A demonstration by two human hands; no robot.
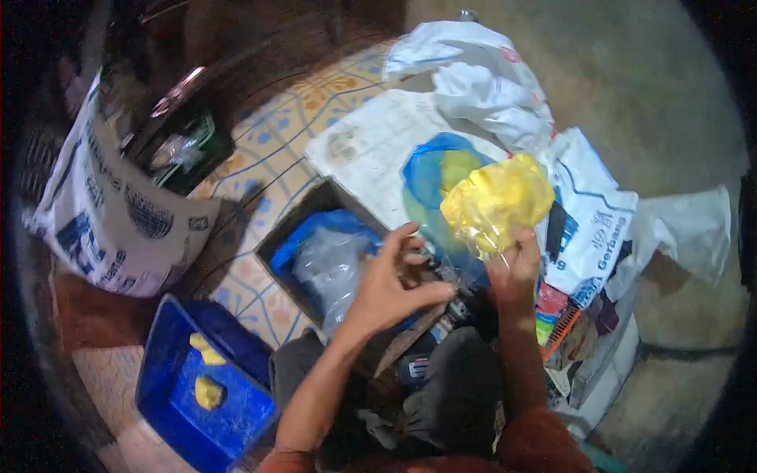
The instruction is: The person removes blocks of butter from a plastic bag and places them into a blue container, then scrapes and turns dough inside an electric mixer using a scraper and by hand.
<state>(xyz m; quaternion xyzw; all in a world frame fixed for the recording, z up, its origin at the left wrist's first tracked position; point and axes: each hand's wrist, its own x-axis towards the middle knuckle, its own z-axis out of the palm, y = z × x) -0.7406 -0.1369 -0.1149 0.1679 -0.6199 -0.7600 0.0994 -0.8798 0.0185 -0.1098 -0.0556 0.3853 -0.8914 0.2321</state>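
Observation:
My right hand (514, 264) grips the gathered lower end of a clear plastic bag with a soft yellow lump (501, 197) in it, held up over the floor. To its left, my left hand (394, 284) is raised with thumb and fingers apart and nothing visible between them. Below that hand, a box (293, 214) holds a blue bag (285, 256) and bundled clear plastic (335, 264). Behind the yellow lump lies a blue-green translucent bag (422, 185) with something yellow in it.
A blue tray (150, 394) with two yellow pieces (208, 392) stands at lower left. Printed white sacks lie left (130, 213) and right (587, 229). More white bags (489, 87) are heaped at the back on a white sheet (378, 130). An orange comb-like item (561, 331) is at right.

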